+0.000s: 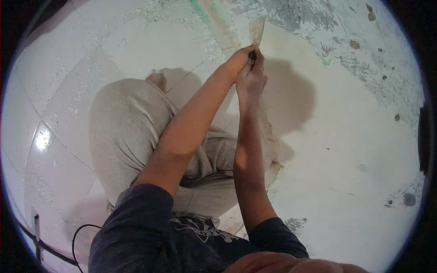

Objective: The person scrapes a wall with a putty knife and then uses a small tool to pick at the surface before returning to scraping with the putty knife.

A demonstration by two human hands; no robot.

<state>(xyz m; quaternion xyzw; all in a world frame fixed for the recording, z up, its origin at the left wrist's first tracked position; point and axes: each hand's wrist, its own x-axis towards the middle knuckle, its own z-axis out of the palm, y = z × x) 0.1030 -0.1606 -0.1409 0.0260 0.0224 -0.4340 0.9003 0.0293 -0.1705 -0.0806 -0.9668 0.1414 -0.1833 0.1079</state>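
A scraper [257, 31] with a flat, flared metal blade and a dark handle points away from me at the top centre, its blade against the wall surface near the floor. My left hand [239, 61] is closed on the handle from the left side. Just beside it, my right hand [251, 77] is wrapped round the lower part of the same handle, and the two hands touch. The blade lies by a pale, smooth patch of the wall [337, 118], below a grey, rough area.
White debris is scattered over the tiled floor [63, 100]. My bent leg [129, 118] and a bare foot [158, 79] are at the left. A black cable [50, 248] runs across the lower left. Dark spots mark the wall at the right.
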